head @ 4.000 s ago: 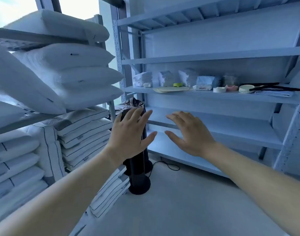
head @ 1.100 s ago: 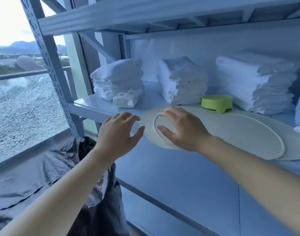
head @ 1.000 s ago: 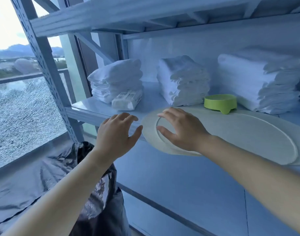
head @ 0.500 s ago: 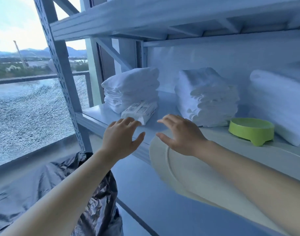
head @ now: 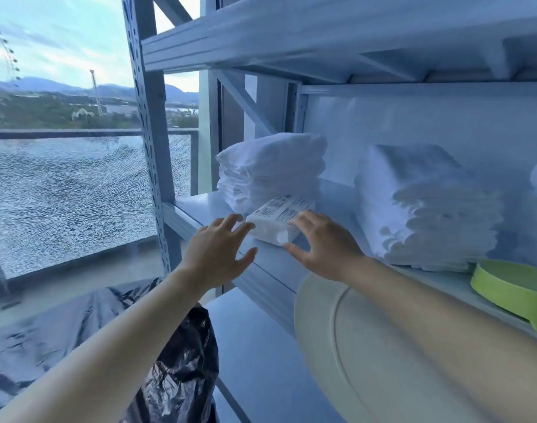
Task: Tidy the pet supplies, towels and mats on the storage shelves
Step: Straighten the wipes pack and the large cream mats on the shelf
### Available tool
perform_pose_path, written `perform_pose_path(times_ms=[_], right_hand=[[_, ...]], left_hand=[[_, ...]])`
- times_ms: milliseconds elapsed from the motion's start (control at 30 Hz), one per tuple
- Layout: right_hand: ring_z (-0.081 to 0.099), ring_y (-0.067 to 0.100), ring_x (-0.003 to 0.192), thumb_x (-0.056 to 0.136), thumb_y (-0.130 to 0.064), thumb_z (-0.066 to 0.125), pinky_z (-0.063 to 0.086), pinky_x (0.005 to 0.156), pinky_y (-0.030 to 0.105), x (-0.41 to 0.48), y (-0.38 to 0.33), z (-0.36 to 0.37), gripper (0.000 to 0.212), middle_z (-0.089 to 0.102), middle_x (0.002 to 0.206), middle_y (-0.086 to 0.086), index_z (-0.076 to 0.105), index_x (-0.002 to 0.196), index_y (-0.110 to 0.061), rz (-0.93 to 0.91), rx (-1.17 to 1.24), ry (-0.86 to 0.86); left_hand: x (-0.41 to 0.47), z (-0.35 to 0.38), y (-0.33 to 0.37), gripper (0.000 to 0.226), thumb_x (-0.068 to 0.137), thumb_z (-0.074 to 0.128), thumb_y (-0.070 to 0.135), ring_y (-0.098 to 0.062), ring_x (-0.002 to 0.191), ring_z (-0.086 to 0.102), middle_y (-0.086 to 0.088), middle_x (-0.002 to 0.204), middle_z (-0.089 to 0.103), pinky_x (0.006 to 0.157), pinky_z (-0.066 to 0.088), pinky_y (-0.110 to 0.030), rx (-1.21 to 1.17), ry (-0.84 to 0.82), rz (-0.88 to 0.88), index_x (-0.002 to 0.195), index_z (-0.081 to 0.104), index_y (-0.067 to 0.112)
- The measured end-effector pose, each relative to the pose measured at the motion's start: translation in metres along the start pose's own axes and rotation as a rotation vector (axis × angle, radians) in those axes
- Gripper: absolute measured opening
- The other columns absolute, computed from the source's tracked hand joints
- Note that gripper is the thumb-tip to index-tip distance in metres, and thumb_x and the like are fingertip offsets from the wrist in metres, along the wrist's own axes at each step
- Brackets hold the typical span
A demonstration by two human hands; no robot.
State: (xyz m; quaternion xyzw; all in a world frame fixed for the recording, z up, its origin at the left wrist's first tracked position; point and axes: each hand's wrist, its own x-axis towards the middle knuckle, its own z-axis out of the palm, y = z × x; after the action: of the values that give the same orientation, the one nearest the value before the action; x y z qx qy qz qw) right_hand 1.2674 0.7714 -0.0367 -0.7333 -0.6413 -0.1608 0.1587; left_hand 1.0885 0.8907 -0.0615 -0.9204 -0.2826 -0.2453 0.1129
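A white printed packet (head: 276, 219) lies on the grey shelf (head: 200, 209) in front of a stack of folded white towels (head: 270, 169). My left hand (head: 218, 254) hovers just left of the packet, fingers spread. On the packet's right side is my right hand (head: 322, 242), also spread, its fingertips at the packet's edge. Neither hand holds anything. A second towel stack (head: 423, 206) stands to the right. A cream oval mat (head: 337, 346) hangs over the shelf's front edge under my right forearm. A green pet bowl (head: 511, 288) sits at far right.
A black plastic bag (head: 175, 370) stands below the shelf at left. The perforated shelf upright (head: 148, 132) rises in front of a cracked glass pane (head: 62, 203). Another shelf board (head: 322, 35) runs overhead.
Both hands have moved up and forward from the mat's edge to either side of the white packet. The view has shifted closer to the shelf and left.
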Motion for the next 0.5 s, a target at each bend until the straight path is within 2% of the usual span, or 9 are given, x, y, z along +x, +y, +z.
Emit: perform_pose_path(times_ms=[100, 300, 433, 500], right_hand=[[0.045, 0.021, 0.119, 0.088, -0.044, 0.053, 0.042, 0.093, 0.035, 0.016, 0.001, 0.008, 0.048, 0.047, 0.130, -0.002, 0.048, 0.128, -0.019, 0.010, 0.001, -0.001], [0.038, 0.021, 0.126, 0.086, -0.042, 0.057, 0.037, 0.097, 0.034, 0.046, 0.006, 0.022, 0.054, 0.040, 0.137, -0.002, 0.043, 0.133, -0.020, 0.026, -0.012, -0.016], [0.030, 0.018, 0.134, 0.088, -0.044, 0.055, 0.031, 0.105, 0.034, 0.057, 0.010, 0.033, 0.059, 0.032, 0.147, -0.002, 0.037, 0.140, -0.023, 0.054, 0.044, -0.053], [0.024, 0.016, 0.138, 0.090, -0.044, 0.052, 0.026, 0.110, 0.032, 0.059, 0.013, 0.040, 0.060, 0.029, 0.151, -0.002, 0.035, 0.142, -0.021, 0.056, 0.088, -0.081]], left_hand=[[0.011, 0.011, -0.006, 0.049, 0.088, 0.049, 0.047, -0.026, 0.114, 0.053, -0.002, 0.135, 0.046, 0.077, 0.048, -0.037, -0.040, -0.007, -0.018, 0.131, 0.046, 0.023], [0.036, 0.027, -0.019, 0.055, 0.090, 0.042, 0.050, -0.022, 0.115, 0.052, 0.004, 0.141, 0.039, 0.076, 0.048, -0.034, -0.094, -0.072, -0.041, 0.141, 0.030, 0.031], [0.049, 0.037, -0.024, 0.053, 0.091, 0.042, 0.045, -0.020, 0.101, 0.059, 0.007, 0.129, 0.051, 0.062, 0.039, -0.026, -0.148, -0.074, 0.006, 0.141, 0.029, 0.031], [0.052, 0.042, -0.023, 0.050, 0.091, 0.045, 0.040, -0.021, 0.097, 0.061, 0.008, 0.127, 0.053, 0.061, 0.038, -0.026, -0.205, -0.050, -0.005, 0.139, 0.034, 0.030]])
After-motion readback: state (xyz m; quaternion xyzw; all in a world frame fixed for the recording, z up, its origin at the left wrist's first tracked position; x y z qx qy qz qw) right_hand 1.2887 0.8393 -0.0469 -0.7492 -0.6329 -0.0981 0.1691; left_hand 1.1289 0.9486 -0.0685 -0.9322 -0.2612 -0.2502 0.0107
